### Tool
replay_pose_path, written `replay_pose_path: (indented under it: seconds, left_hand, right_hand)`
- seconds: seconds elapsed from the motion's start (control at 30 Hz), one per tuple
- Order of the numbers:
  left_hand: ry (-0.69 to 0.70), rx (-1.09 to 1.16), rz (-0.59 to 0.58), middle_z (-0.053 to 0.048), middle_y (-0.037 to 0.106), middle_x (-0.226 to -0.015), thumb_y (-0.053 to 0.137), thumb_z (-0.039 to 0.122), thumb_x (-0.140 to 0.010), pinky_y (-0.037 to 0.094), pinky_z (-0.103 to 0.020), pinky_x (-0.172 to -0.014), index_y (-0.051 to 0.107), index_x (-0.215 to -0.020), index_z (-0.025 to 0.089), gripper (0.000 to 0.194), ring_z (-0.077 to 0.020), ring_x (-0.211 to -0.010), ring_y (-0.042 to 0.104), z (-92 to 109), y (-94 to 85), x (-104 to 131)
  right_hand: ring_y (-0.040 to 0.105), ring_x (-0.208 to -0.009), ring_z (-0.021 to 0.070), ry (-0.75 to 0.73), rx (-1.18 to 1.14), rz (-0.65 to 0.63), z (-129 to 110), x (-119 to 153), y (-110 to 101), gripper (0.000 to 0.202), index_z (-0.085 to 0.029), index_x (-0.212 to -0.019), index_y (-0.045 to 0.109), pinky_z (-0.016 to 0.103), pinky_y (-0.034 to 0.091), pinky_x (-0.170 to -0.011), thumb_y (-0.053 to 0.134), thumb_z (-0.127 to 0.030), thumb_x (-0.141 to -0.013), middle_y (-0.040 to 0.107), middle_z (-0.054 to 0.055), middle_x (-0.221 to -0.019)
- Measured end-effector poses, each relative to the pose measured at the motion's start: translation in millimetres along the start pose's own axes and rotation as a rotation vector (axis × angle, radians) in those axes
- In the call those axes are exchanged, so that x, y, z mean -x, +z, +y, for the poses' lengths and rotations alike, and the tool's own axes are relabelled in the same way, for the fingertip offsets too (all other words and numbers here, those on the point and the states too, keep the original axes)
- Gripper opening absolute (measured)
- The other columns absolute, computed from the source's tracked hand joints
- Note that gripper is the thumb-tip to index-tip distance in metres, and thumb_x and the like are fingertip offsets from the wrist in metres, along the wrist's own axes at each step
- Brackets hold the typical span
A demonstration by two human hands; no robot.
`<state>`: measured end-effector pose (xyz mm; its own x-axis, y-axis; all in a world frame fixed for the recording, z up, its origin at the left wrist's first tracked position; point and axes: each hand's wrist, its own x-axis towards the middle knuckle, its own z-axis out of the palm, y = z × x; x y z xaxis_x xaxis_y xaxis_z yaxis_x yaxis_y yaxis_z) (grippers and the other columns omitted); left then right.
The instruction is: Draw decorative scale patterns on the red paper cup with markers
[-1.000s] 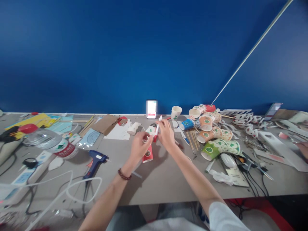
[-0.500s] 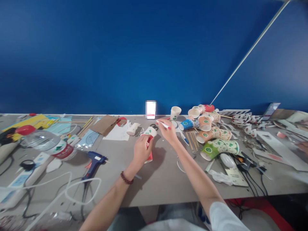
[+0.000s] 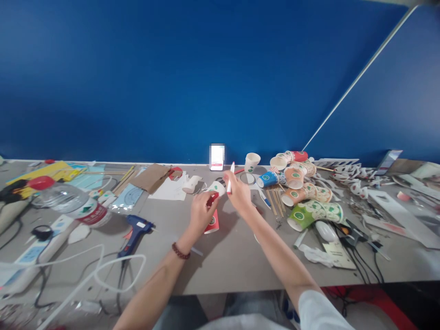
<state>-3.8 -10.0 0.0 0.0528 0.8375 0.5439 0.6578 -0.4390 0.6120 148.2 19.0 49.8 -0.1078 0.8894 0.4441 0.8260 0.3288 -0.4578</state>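
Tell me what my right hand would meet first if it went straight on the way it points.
Probably the phone standing by the blue wall, ahead and slightly left of your right hand, which holds a red-and-white marker. Depth is unclear from this single view.

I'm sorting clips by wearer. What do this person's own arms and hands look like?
The left hand and right hand are ungloved. A dark reddish-brown beaded bracelet circles the left wrist. A pale sleeve shows on the right arm; no left sleeve is in view.
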Motion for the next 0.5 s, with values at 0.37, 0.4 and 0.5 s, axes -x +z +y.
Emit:
replay_pose_path:
  seconds: [0.37,0.4,0.5]
  left_hand:
    - [0.089,0.02,0.002,-0.003,0.067,-0.075,0.048,0.039,-0.091,0.039,-0.032,-0.074,0.067,-0.091,0.019,0.027,-0.0166,-0.07,0.059,6.3,-1.9,1.8]
    - [0.086,0.015,-0.003,-0.004,0.067,-0.076,0.048,0.038,-0.091,0.039,-0.032,-0.074,0.067,-0.091,0.018,0.028,-0.0169,-0.071,0.059,6.8,-2.5,1.6]
    - [0.07,0.009,-0.014,-0.004,0.068,-0.079,0.047,0.038,-0.091,0.04,-0.032,-0.075,0.067,-0.091,0.019,0.027,-0.0176,-0.074,0.06,8.3,-3.2,1.4]
  right_hand:
    - [0.056,-0.094,0.0218,-0.055,0.071,-0.008,-11.0,8.7,13.4,0.029,-0.023,-0.109,0.054,0.027,0.039,-0.058,0.034,-0.016,-0.09,0.063,0.007,-0.104]
    - [0.055,-0.094,0.0215,-0.061,0.066,-0.004,-11.6,9.4,13.7,0.029,-0.023,-0.109,0.054,0.027,0.039,-0.058,0.034,-0.015,-0.089,0.064,0.007,-0.103]
    - [0.055,-0.092,0.0205,-0.061,0.053,0.033,-9.9,10.1,14.5,0.031,-0.024,-0.108,0.057,0.026,0.04,-0.059,0.037,-0.012,-0.088,0.068,0.005,-0.099]
